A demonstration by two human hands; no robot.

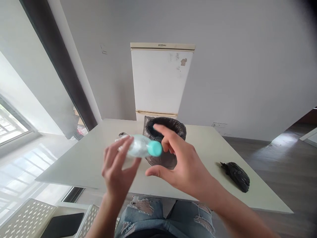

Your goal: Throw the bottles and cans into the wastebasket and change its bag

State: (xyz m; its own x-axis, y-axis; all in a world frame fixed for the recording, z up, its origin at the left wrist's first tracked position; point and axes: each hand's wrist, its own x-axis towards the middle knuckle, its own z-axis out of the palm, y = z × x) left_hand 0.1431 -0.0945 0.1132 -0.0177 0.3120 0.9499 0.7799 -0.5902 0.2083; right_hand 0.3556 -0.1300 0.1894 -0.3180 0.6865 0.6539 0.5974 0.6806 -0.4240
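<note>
My left hand (117, 163) grips a clear plastic bottle (140, 146) by its base end, holding it tilted onto its side above the table. Its turquoise cap (155, 148) points right, toward my right hand (177, 157). That hand is open, thumb and fingers spread apart around the space by the cap, with no clear contact visible. Behind both hands stands a bin lined with a black bag (180, 127); the bottle and my right hand cover part of it. Some motion blur softens the bottle.
A bundled black plastic bag (236, 176) lies on the right of the white table (81, 158). A small can-like object (122, 134) shows behind my left hand. Beyond the table is a white refrigerator (160, 79). A pale basket (32, 218) sits at lower left.
</note>
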